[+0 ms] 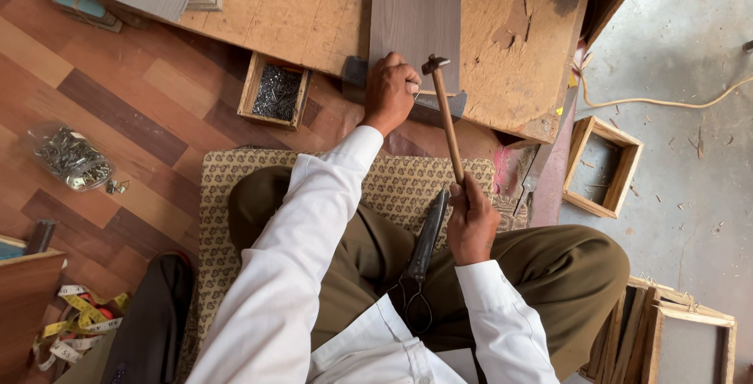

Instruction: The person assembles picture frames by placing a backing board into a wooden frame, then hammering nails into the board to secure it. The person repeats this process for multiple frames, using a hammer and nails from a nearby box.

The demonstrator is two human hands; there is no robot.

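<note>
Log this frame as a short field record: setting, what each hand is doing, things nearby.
setting: person seated on a patterned cushion at a low wooden board
left hand: pressed down at the near edge of a grey panel on the board
right hand: grip closed on the wooden handle of a hammer, head raised beside the left hand
lap: dark pincers
left of board: small wooden box of nails
floor, left: clear bag of metal fittings; yellow tape measure
floor, right: open wooden frame

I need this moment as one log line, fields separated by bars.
right hand: holds hammer by handle, head raised | left hand: pressing grey panel edge on wooden board | nail box: beside left hand
</note>
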